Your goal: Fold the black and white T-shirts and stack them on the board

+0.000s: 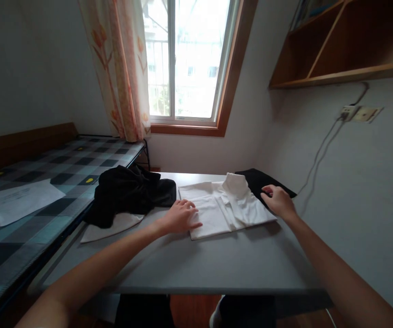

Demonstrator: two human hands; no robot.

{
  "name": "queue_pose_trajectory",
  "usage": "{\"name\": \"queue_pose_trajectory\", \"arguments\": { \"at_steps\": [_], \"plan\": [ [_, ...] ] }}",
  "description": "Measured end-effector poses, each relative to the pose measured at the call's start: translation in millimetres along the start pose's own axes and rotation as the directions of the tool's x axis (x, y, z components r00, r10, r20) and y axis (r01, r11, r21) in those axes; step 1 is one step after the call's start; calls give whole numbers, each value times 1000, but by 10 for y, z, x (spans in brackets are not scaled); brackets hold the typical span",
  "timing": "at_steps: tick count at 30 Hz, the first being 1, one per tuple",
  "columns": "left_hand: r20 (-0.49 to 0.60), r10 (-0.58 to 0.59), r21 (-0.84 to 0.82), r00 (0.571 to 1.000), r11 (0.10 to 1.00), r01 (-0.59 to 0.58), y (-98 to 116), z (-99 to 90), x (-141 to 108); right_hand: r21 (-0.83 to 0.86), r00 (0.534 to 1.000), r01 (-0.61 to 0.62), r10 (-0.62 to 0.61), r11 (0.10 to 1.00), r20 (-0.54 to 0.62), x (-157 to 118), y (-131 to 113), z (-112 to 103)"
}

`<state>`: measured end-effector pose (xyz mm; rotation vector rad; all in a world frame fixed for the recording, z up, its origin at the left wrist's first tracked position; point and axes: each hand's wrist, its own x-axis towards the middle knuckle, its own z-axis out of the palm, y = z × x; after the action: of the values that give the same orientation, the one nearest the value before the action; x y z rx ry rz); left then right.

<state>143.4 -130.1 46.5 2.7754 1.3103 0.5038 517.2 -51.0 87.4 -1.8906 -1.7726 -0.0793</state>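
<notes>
A white collared shirt [213, 217], partly folded with its collar toward the window, lies on the grey table [196, 269]. My left hand [181, 216] rests on the shirt's left edge, fingers spread. To the right, my right hand [278, 200] is closed, thumb and fingers pinching a dark edge of the flat black cloth [251, 175]. That cloth extends from behind and under the shirt's right side. The shirt's sleeves are not clearly visible.
A crumpled black garment [131, 189] sits at the table's left, over a piece of white cloth [114, 228]. The checked bed [90, 157] with papers [22, 202] borders the left side. Wall and a hanging cable [314, 166] are at right, below a wooden shelf [340, 77].
</notes>
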Motion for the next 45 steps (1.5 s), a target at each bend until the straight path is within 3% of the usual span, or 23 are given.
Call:
{"name": "queue_pose_trajectory", "arguments": {
  "at_steps": [2,5,7,10,12,14,18,20,22,24,26,28,30,32,34,36,38,40,43,45],
  "plan": [
    [15,84,21,996,996,-85,165,79,38,69,979,140,-149,988,141,-118,-111,142],
    [60,159,68,986,984,-162,295,168,85,114,902,274,-297,955,315,-275,-382,323],
    [93,149,114,984,981,-159,269,172,107,63,877,307,-309,949,369,-347,-537,398],
    [111,69,136,991,987,-84,92,97,112,-41,884,305,-267,951,384,-397,-691,449],
    [82,-24,45,996,999,20,-78,25,94,-79,888,314,-263,946,377,-406,-766,465],
    [49,-100,-149,994,983,107,-258,-42,68,-102,885,337,-278,936,372,-406,-839,480],
    [-89,-254,-542,963,823,167,-611,-186,32,-191,900,342,-262,920,349,-364,-938,453],
    [-208,-423,-673,882,716,184,-786,-300,8,-237,929,300,-226,924,294,-294,-890,360],
    [-307,-597,-762,741,621,184,-952,-436,-39,-261,965,218,-167,940,203,-190,-731,199],
    [-365,-704,-790,609,581,198,-1090,-561,-114,-275,993,100,-78,956,91,-79,-475,-1],
    [-388,-733,-759,559,598,258,-1173,-636,-199,-316,999,-30,38,948,19,2,-187,-187],
    [-416,-702,-664,578,669,334,-1181,-645,-264,-383,985,-114,155,917,78,25,29,-303],
    [-487,-612,-506,623,779,369,-1112,-598,-286,-446,989,-94,135,890,61,-12,85,-321],
    [-567,-482,-319,668,876,361,-984,-527,-255,-464,997,62,-71,883,-4,-86,-49,-245],
    [-577,-346,-160,740,936,313,-826,-465,-187,-424,940,318,-342,848,22,-163,-326,-98],
    [-492,-213,-66,844,976,208,-669,-428,-105,-312,851,524,-501,793,157,-224,-656,92],
    [-346,-65,-38,936,998,55,-536,-413,-33,-187,752,652,-595,734,284,-263,-947,304],
    [-205,69,-52,976,995,-81,-441,-404,9,-122,705,691,-625,713,335,-274,-1148,511],
    [-97,154,-101,983,981,-164,-367,-364,5,-71,740,613,-541,787,400,-219,-1293,748],
    [-79,149,-123,986,980,-158,-344,-302,-34,-30,792,497,-440,867,423,-133,-1341,826]
  ]
}}
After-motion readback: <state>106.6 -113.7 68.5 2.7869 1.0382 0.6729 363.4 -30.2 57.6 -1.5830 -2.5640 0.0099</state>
